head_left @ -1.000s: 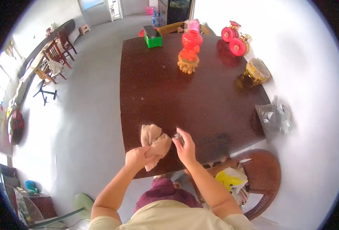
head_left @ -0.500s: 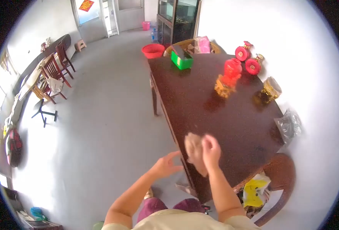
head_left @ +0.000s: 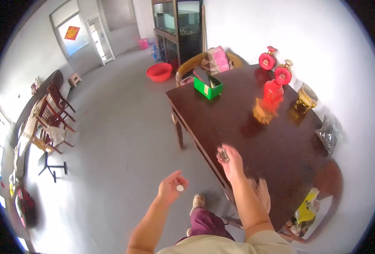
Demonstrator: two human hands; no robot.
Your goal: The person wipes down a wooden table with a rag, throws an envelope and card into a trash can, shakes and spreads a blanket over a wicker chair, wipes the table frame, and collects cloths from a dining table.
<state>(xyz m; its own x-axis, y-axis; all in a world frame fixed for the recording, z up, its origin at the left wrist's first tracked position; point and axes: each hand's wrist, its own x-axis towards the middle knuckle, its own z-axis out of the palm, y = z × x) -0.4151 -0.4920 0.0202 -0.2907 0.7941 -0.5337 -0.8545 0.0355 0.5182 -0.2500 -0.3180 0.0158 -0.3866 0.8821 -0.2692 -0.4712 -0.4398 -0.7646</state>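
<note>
My left hand (head_left: 170, 190) is over the floor left of the table, fingers curled on a small white round disc (head_left: 180, 188), perhaps a lid. My right hand (head_left: 233, 164) is above the near left part of the dark brown table (head_left: 225, 114). Its fingers close around a small, clear, glass-like container (head_left: 224, 155), blurred, so its exact kind is unclear. A light brown cloth (head_left: 262, 192) lies on the table, partly hidden behind my right forearm.
A green box (head_left: 208, 89), a red vase (head_left: 273, 91) on an orange-gold base, red bottles (head_left: 283, 75), a gold pot (head_left: 307, 98) and a plastic bag (head_left: 329, 131) stand on the table. Chairs flank it. A red basin (head_left: 159, 73) sits on the floor.
The cloth by my right hand now lies on the table nearer me. The small clear container and white disc now show in my hands. My view has shifted, and a foot has stepped forward.
</note>
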